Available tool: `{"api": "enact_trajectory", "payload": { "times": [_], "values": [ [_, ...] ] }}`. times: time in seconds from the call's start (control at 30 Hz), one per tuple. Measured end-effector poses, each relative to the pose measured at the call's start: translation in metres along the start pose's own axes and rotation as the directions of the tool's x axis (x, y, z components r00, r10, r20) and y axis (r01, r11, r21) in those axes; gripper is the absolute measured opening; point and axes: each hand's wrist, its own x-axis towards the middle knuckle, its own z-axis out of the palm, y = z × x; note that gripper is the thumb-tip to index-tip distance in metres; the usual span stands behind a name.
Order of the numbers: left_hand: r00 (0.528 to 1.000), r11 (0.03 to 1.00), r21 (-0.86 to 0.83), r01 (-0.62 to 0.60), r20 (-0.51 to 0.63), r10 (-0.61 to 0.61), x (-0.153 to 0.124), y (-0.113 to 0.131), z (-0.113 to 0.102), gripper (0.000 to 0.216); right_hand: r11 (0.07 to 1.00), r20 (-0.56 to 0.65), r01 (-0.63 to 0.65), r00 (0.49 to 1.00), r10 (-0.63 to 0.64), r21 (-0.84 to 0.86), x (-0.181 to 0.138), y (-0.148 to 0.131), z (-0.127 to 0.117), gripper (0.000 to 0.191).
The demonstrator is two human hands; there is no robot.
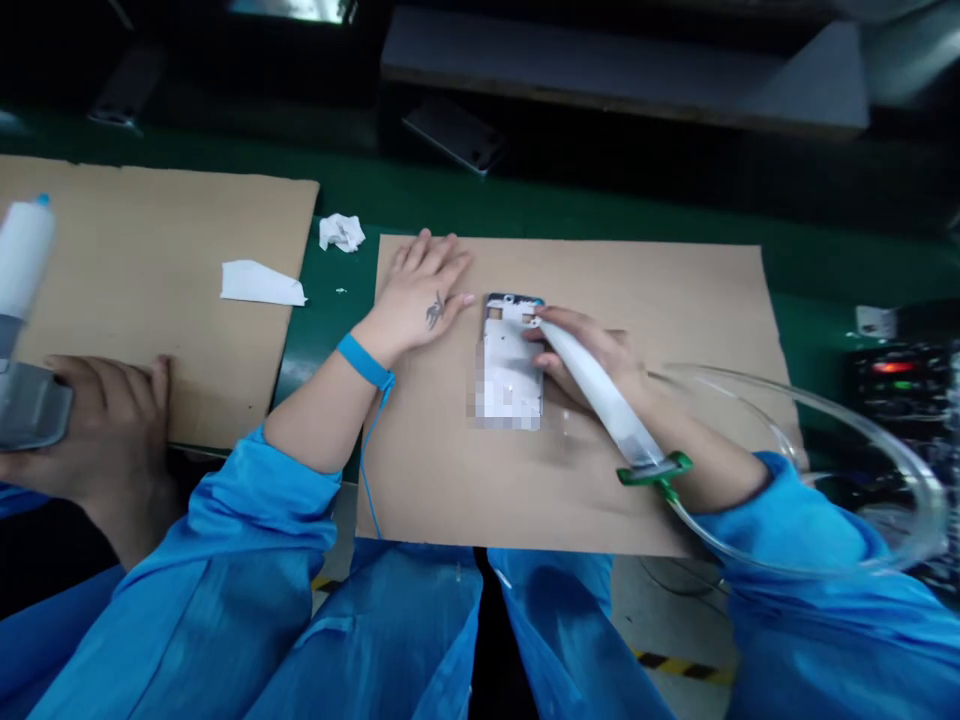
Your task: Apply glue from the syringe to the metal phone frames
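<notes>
A phone housing (513, 365) with a pale inner face and a dark top end lies on the brown cardboard sheet (675, 290). My right hand (592, 345) is closed around a white glue syringe (600, 390), whose tip points at the housing's upper right corner. From the syringe's green cap (654, 468) a clear tube (847, 410) loops off to the right. Flat on the cardboard, left of the phone housing and apart from it, rests my left hand (421, 290), fingers spread and holding nothing. A blue wrist strap (365, 362) with a cord circles that wrist.
At the left, a co-worker's hand (112, 430) is near a grey and white tool (30, 400) over another cardboard sheet (165, 230). Crumpled paper (341, 232) and a white strip (262, 283) lie between. A dark phone-like piece (457, 132) is behind; a controller with red display (896, 368) stands right.
</notes>
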Motion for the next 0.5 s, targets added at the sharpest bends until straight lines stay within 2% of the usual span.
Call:
{"api": "enact_trajectory", "payload": {
  "times": [0.07, 0.13, 0.2, 0.27, 0.3, 0.33, 0.37, 0.43, 0.5],
  "values": [
    [0.999, 0.998, 0.057, 0.016, 0.029, -0.018, -0.003, 0.007, 0.001, 0.079, 0.992, -0.119, -0.113, 0.987, 0.105, -0.061, 0.015, 0.027, -0.007, 0.052],
    [0.998, 0.996, 0.087, 0.034, 0.050, -0.038, -0.005, 0.015, 0.000, 0.077, 0.970, -0.277, -0.224, 0.942, 0.191, -0.091, 0.031, 0.051, -0.014, 0.054],
    [0.997, 0.994, 0.104, 0.047, 0.064, -0.054, -0.006, 0.022, -0.002, 0.082, 0.968, -0.393, -0.232, 0.902, 0.177, -0.096, 0.044, 0.058, -0.016, 0.058],
    [0.994, 0.991, 0.122, 0.054, 0.083, -0.064, -0.008, 0.027, -0.004, 0.089, 0.988, -0.339, -0.114, 0.938, 0.073, -0.105, 0.054, 0.047, -0.007, 0.054],
    [0.994, 0.989, 0.135, 0.056, 0.091, -0.068, -0.008, 0.029, -0.004, 0.091, 0.994, -0.216, -0.021, 0.976, -0.002, -0.104, 0.059, 0.037, 0.002, 0.050],
    [0.993, 0.987, 0.147, 0.058, 0.093, -0.072, -0.008, 0.030, -0.005, 0.091, 0.994, -0.087, 0.054, 0.994, -0.063, -0.100, 0.065, 0.025, 0.012, 0.046],
    [0.993, 0.986, 0.158, 0.057, 0.092, -0.072, -0.008, 0.030, -0.005, 0.091, 0.990, -0.011, 0.098, 0.995, -0.100, -0.099, 0.074, 0.013, 0.023, 0.040],
    [0.994, 0.983, 0.172, 0.057, 0.087, -0.073, -0.008, 0.030, -0.006, 0.088, 0.985, 0.079, 0.116, 0.991, -0.106, -0.131, 0.099, -0.005, 0.044, 0.037],
    [0.993, 0.983, 0.177, 0.053, 0.095, -0.071, -0.007, 0.028, -0.008, 0.084, 0.986, 0.054, 0.005, 0.999, 0.004, -0.166, 0.134, -0.009, 0.059, 0.043]
  ]
}}
